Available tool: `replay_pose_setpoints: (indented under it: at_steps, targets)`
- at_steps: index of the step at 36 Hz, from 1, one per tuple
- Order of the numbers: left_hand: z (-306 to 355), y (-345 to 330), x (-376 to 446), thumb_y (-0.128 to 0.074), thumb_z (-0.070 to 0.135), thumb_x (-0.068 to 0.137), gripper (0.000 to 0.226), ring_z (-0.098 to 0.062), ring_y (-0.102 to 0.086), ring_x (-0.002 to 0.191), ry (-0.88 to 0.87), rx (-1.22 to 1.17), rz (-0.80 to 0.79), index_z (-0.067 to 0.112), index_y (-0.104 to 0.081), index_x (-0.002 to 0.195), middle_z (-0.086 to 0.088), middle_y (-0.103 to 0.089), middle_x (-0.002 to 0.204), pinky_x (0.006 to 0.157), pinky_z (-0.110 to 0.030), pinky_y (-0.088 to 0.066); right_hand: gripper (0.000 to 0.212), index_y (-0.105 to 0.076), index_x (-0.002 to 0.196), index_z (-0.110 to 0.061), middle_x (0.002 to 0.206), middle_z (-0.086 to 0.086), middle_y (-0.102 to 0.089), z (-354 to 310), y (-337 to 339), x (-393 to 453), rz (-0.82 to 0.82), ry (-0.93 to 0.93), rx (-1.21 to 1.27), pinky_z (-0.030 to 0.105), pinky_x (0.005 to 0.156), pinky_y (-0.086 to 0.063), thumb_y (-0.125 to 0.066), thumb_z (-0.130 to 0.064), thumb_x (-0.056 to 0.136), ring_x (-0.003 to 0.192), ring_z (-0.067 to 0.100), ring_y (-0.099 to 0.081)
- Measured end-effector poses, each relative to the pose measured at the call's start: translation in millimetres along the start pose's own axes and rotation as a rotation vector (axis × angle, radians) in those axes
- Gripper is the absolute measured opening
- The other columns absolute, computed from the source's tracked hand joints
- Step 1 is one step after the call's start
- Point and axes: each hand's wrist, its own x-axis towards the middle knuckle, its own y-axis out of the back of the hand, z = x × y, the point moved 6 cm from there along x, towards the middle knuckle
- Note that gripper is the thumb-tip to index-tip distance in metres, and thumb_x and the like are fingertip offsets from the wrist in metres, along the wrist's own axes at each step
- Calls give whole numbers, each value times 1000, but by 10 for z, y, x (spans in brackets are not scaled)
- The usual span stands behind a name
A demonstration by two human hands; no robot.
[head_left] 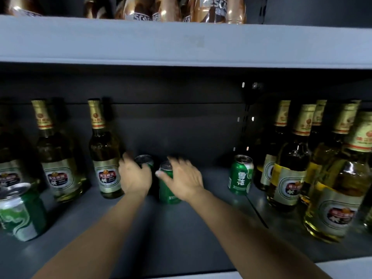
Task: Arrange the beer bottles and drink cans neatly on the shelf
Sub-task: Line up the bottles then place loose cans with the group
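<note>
the dark grey shelf [181,228] carried upright beer bottles in two groups: three at the left [60,158] and a cluster at the right [298,164]. four green cans stood on it: two [169,190] side by side in the middle, one [240,175] nearer the right bottles, one [20,214] at the front left. an upper shelf [181,43] held coffee bottles [181,9].

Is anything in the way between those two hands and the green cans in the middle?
Nothing visible. The left hand already holds one green can, and the right hand grips the other can.
</note>
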Motion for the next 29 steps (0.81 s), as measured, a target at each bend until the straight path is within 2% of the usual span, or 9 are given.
replay_pose_setpoints:
  at_steps: [3,5,8,11,14,17,21,24,29]
  targets:
    - [221,96,-86,-56,20,92,46,-39,-43,120,-192,58,61,5,-47,134,-21,-49,130,90,-47,-41,59,-59,125,-12,121,16,-62,392,373,7,321,-110,-185,45,94,-41,-37,-54,90,111,36,-55]
    - [371,30,-156,-49,46,91,48,-35,-49,115,-384,111,-25,14,-58,125,-16,-58,122,89,-41,-42,60,-59,126,-6,123,21,-61,817,626,-78,448,-316,-280,50,100,-39,-47,-50,87,115,40,-55]
    - [497,-253,-293,-26,80,75,81,-26,-45,125,-568,418,-290,31,-54,132,-2,-56,133,105,-39,-31,77,-26,149,-9,152,19,-30,1442,635,-200,140,-618,-317,48,113,-20,-47,-56,91,139,40,-27]
    - [469,-475,-369,-50,74,79,78,-21,-30,138,-602,643,-451,36,-33,145,6,-39,148,115,-45,-13,78,-21,149,-11,151,18,-26,1687,580,-248,10,-676,-264,43,108,-29,-51,-54,91,136,38,-28]
    - [470,-490,-334,-61,60,81,73,-20,-33,138,-603,701,-429,35,-32,144,6,-39,146,115,-45,-15,69,-34,143,-11,140,17,-40,1629,540,-193,-14,-619,-265,39,95,-42,-53,-53,91,126,34,-40]
    - [492,-482,-318,-62,56,83,71,-20,-34,137,-593,723,-408,33,-33,144,5,-39,146,115,-43,-15,62,-44,134,-15,131,13,-48,1394,574,-192,56,-466,-329,36,90,-44,-55,-55,88,120,31,-47]
    - [479,-500,-291,-59,54,87,73,-25,-28,140,-557,730,-445,30,-27,148,1,-32,151,116,-48,-12,50,-58,118,-21,117,8,-56,988,555,-298,125,-268,-163,34,89,-44,-57,-57,83,112,29,-54]
    - [509,-458,-244,-48,48,95,60,-28,-30,140,-481,544,-414,30,-29,149,-4,-35,152,117,-50,-10,50,-59,118,-21,114,7,-57,635,466,-353,80,-112,-64,34,88,-44,-60,-55,81,111,28,-53]
    - [656,-188,-286,-45,23,98,35,-42,-53,113,-388,133,-142,5,-56,125,-28,-59,122,96,-44,-41,52,-59,121,-19,111,7,-53,220,348,-453,74,13,85,37,90,-43,-67,-48,78,109,28,-50]
